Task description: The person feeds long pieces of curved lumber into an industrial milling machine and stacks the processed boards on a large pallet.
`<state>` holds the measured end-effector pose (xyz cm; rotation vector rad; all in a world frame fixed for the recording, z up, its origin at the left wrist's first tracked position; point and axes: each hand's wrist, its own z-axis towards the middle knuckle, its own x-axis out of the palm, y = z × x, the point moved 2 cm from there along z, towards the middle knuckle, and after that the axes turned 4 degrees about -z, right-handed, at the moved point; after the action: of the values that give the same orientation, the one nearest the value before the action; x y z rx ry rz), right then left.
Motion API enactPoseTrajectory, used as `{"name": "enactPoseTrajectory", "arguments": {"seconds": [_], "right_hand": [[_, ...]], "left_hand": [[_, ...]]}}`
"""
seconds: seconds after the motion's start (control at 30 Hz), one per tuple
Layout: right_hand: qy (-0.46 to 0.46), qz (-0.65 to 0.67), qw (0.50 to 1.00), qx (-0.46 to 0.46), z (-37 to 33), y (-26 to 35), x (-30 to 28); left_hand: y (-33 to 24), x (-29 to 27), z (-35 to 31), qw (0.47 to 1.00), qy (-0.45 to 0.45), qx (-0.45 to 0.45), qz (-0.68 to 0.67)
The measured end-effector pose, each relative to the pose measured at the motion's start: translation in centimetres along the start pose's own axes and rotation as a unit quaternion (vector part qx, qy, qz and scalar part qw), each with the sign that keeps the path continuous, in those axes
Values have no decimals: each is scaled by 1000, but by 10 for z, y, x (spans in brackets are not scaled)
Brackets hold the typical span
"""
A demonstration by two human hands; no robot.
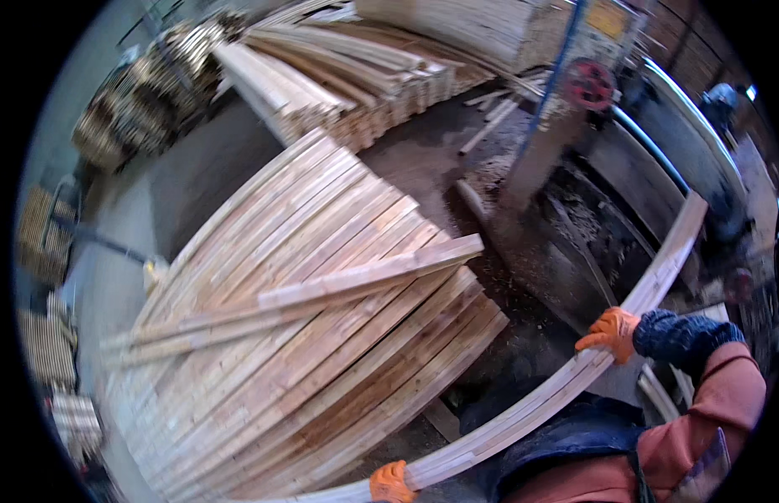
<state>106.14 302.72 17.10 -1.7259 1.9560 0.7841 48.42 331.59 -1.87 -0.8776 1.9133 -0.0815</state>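
Observation:
My right hand [609, 334], in an orange glove, is closed around a bundle of long pale wooden boards [524, 411]. Farther down the same boards, my left hand [392, 483] is wrapped round them near the lower edge of the view; its glove is orange too, and part of it is cut off by the frame. The held boards run from the lower left up to the right, in front of my body. How many lie together I cannot tell. To their left is a wide stack of similar boards [322, 369], with loose boards [364, 278] lying slantwise across its top.
A machine with a red wheel [589, 83] and an upright post [536, 151] stands at the far right. Sawdust and offcuts [490, 126] lie around its base. Another board pile [347, 75] sits at the back, with bundled wood [146, 101] at the far left.

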Motion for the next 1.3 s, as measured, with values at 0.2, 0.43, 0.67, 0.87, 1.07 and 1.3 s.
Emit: {"name": "enactPoseTrajectory", "arguments": {"seconds": [0.2,0.43,0.67,0.87,1.07,1.3], "right_hand": [[-105,-12,994,-4,-50,-39,28],[-356,-16,932,69,-103,-91,45],[-582,9,792,183,-131,-112,62],[-579,65,811,55,-96,-74,71],[-470,-15,882,11,-97,-99,67],[-437,-30,899,9,-120,-204,78]], "left_hand": [[-93,-51,-19,970,-225,60,67],[-170,-127,-35,952,-212,9,219],[-342,-167,38,914,-312,33,258],[-393,-113,101,916,-345,55,196],[-485,-110,143,952,-294,62,64],[-461,-102,124,873,-450,160,100]]}}
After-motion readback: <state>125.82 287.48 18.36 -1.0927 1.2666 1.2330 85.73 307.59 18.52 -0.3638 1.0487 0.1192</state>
